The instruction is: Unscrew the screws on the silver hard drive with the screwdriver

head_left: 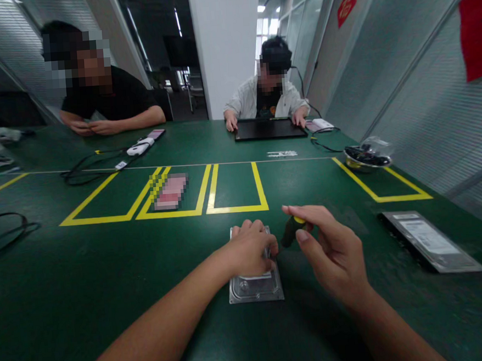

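1 hard drive (256,286) under left hand (250,251) | right hand (332,251) grips 1 screwdriver (291,230)

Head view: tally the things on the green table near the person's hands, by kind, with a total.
Hard drive, under the left hand: 1
Screwdriver, in the right hand: 1
Bagged flat pack: 1
Bowl of small parts: 1
Yellow-taped boxes, e.g.: 4
Total: 8

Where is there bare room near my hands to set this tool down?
Bare green table lies left of the metal drive, and between the right hand and the bagged drive. The yellow box ahead is bare. It is crowded under the left hand.
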Demonstrator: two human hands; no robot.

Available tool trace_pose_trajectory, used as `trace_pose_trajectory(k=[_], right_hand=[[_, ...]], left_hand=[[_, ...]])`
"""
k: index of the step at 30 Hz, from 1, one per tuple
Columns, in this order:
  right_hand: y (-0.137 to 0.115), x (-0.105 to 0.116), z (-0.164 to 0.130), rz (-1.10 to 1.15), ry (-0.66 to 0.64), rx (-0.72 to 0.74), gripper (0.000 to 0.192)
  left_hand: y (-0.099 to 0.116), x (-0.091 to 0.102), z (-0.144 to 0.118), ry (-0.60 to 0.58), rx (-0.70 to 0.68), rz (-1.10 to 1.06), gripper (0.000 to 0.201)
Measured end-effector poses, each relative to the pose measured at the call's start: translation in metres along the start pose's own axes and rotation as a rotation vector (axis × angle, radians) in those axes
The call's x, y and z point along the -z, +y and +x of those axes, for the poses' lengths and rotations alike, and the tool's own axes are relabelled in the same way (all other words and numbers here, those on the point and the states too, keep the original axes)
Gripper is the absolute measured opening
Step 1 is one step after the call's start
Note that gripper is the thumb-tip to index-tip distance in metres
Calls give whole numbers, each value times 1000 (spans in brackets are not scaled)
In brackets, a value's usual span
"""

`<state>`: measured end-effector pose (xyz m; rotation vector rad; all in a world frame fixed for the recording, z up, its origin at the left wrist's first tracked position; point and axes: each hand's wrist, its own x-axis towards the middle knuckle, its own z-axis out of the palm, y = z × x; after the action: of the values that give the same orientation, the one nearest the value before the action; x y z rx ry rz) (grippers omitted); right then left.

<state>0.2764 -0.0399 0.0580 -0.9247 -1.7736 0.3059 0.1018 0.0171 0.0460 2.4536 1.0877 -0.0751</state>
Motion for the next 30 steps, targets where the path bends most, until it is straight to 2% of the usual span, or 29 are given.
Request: trace_pose_trajectory(k=[6,13,26,30], right_hand=[[2,-2,2,-103,60,-5,33],[2,-1,1,-1,12,2,38],[3,-2,2,-71,36,-4,34],[2,-2,0,-82,52,-18,38]], left_hand=[[-1,-2,1,8,9,-8,23],[-2,-2,0,17,-5,-10,21],[-2,-2,1,23,-5,-14,22],[-3,-4,1,28,-4,-10,23]])
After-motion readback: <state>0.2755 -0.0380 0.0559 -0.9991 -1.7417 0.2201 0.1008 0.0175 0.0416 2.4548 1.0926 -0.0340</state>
